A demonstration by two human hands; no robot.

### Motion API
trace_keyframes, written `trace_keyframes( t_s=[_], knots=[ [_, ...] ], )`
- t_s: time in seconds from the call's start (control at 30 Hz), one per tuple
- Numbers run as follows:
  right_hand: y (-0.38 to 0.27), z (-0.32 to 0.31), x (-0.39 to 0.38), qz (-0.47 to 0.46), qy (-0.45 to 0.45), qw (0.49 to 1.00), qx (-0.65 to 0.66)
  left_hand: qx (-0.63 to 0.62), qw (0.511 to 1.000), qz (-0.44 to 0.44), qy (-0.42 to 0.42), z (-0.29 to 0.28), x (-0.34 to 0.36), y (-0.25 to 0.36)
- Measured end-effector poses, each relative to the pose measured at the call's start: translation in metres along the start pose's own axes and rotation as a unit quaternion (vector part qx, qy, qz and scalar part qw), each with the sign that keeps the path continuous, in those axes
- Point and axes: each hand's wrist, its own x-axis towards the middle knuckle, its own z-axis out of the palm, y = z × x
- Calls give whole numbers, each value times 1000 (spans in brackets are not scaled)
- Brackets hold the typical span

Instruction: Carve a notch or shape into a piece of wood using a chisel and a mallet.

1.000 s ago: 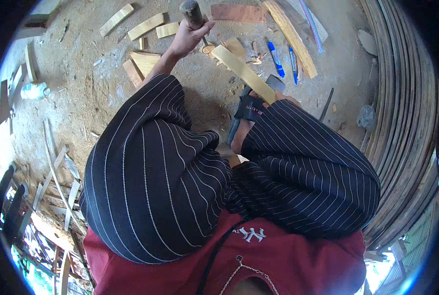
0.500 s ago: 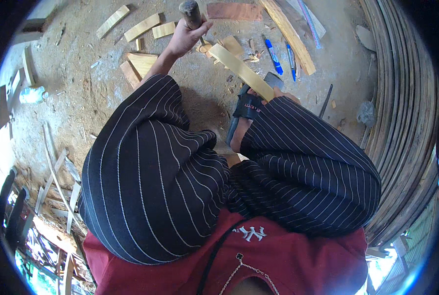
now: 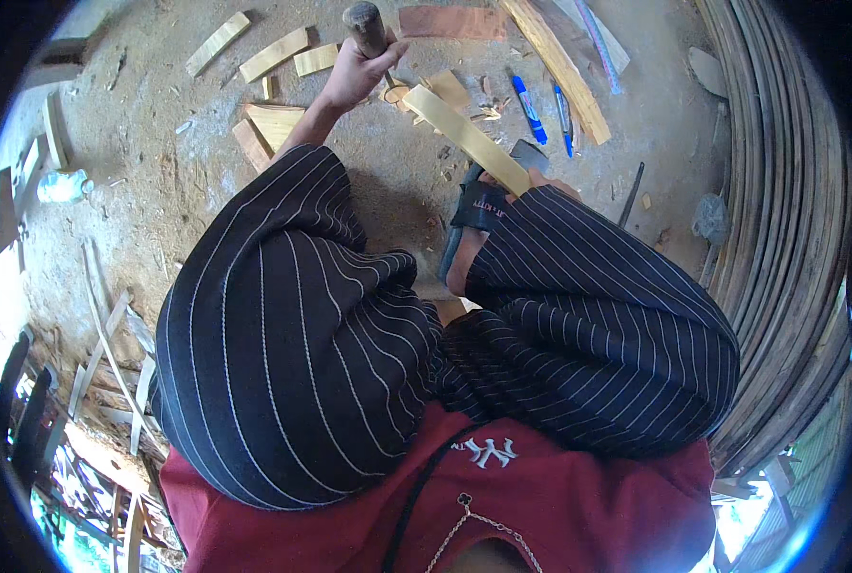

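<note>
My left hand point(image 3: 354, 76), at the top centre, grips an upright tool point(image 3: 367, 29) with a thick, grey-brown cylindrical end; its lower part stands by a small round wooden piece point(image 3: 394, 96). A pale, flat wooden strip point(image 3: 469, 134) slants from there down to my right hand point(image 3: 545, 180), which is closed on its near end and partly hidden behind my striped trouser leg. Under that strip my foot in a dark sandal point(image 3: 473, 215) shows, with a flat grey piece point(image 3: 529, 150) beside it, too hidden to identify.
Wooden offcuts point(image 3: 273, 59) and a long board point(image 3: 555, 67) lie ahead, with blue markers point(image 3: 529, 107) and a dark rod point(image 3: 633, 191). Stacked long boards point(image 3: 779, 239) line the right. A plastic bottle point(image 3: 63, 185) and scattered wood strips point(image 3: 101, 334) are at left.
The whole view has shifted slightly left and upward in the picture. Both hands keep their grips, with no clear movement against the floor.
</note>
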Motion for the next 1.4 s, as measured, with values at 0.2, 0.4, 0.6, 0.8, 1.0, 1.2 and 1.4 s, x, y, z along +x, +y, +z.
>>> trace_keyframes(
  t_s=[0.2,0.4,0.6,0.8,1.0,1.2,1.4],
  knots=[
    [-5,-3,0,27,-25,999,11,11,999,-3,-33,4,0,5],
    [0,2,3,36,-26,999,5,-3,999,-18,-29,6,2,0],
    [-6,2,2,24,-26,999,11,-26,999,-16,-37,-11,9,-10],
    [-5,2,0,19,-26,999,18,-24,999,3,-30,-2,1,-12],
    [-13,-7,-4,2,-20,1000,24,13,998,-22,-65,1,-1,-6],
    [-24,-59,-27,-63,1,996,57,-52,998,-34,-24,4,1,-12],
    [-20,-164,-58,-101,213,963,135,-52,998,-33,-20,15,0,-14]
  ],
)
